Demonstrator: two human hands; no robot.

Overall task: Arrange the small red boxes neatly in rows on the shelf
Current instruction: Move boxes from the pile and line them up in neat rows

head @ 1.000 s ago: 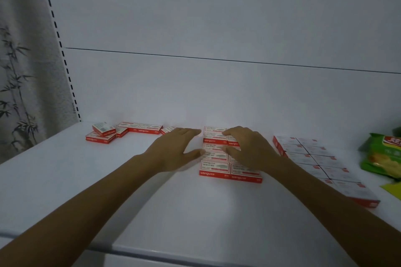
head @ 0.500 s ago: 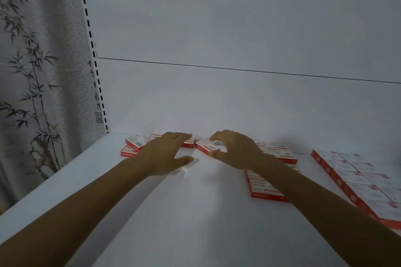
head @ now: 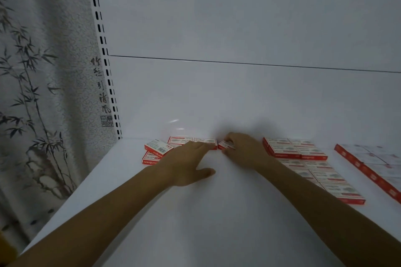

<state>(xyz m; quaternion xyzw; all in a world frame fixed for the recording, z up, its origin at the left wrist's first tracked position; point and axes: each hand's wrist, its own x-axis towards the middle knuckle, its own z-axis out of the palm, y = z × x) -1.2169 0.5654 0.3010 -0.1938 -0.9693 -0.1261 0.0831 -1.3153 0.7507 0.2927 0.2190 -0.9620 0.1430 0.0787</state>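
Note:
Small red-and-white boxes lie on the white shelf (head: 217, 212). A loose cluster (head: 157, 148) sits at the back left, one box tilted on another, with a flat pair (head: 193, 141) behind it. My left hand (head: 188, 162) lies flat with straight fingers touching that pair's front edge. My right hand (head: 245, 150) curls its fingers round one small red box (head: 225, 145) just right of the pair. A tidy block of boxes in rows (head: 312, 162) runs from the back wall toward the front, to the right of my right arm.
Another neat block of boxes (head: 373, 165) lies at the far right edge. A slotted shelf upright (head: 106, 60) stands at the left, with a bamboo-print curtain (head: 39, 93) beside it. The white back panel (head: 238, 93) rises right behind the boxes.
The view has swung left from the tidy block. Both hands left that block and reached to the loose boxes at the back left; my right hand has closed on a single box.

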